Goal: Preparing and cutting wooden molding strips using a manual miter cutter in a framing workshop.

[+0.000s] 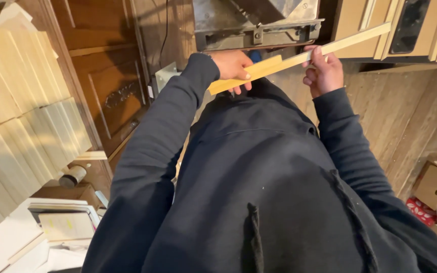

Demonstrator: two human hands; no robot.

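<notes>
Stacked pale boards (21, 101) are filling the left of the frame; a grey metal machine (256, 23) is sitting at top centre. Below it, the left hand (232, 66) and right hand (323, 73) are each pinching a long wooden strip (299, 58). Held only at the fingertips, the thin strip could tip or slip toward the machine.

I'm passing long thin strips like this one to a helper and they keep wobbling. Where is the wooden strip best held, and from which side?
Likely best near both ends, as here: the left hand pinches the wider end of the wooden strip from above, the right hand supports it from underneath further along. It is long, thin and tilted, so one central grip would let it swing.
</notes>
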